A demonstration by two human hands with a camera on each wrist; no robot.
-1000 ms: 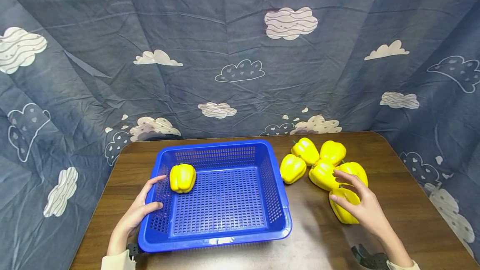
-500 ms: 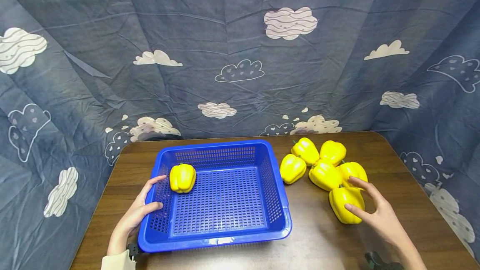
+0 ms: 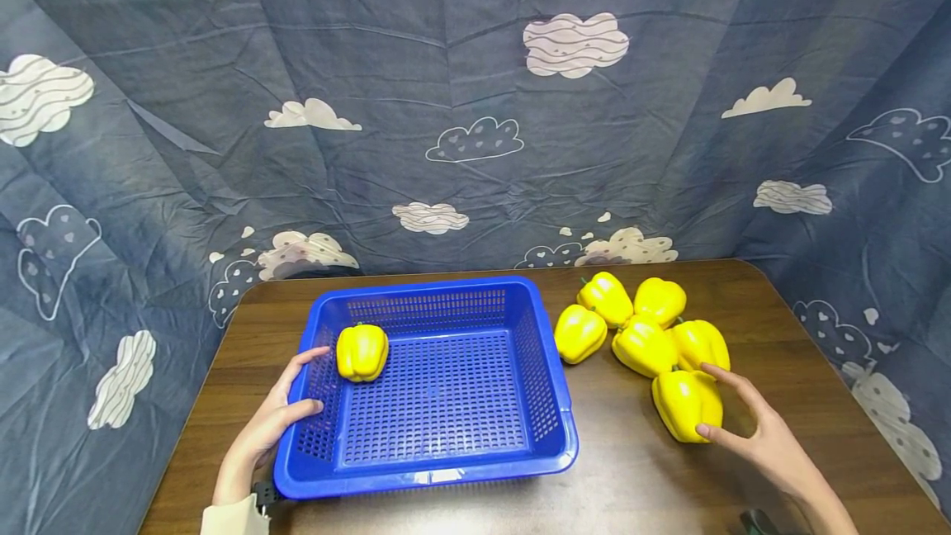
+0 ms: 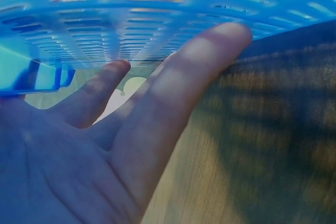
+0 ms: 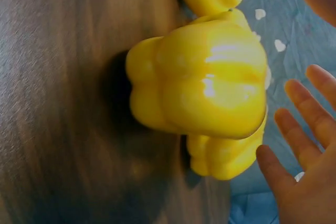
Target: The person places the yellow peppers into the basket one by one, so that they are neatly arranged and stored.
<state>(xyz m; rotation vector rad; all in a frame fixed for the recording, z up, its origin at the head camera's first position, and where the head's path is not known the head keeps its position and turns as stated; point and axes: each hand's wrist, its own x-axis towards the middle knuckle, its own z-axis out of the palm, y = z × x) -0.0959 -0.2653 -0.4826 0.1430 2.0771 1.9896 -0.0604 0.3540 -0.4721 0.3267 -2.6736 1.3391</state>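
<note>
Both hands (image 3: 269, 423) (image 3: 770, 436) spread loosely, grasping nothing, over a wood-grained table (image 3: 612, 461) backed by cloud-printed cloth (image 3: 475, 188).

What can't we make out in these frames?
- Basket pepper: left wrist, hidden behind the slotted basket except for yellow in a few slots.
- Rear pepper: right wrist, partly hidden by the nearest pepper.
- Right hand: right wrist, cut off by right and bottom edges.

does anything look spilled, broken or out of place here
Nothing stands out. The basket sits upright with one pepper in it, the other six peppers lie clustered on the table, and no spill or damage shows.
</note>
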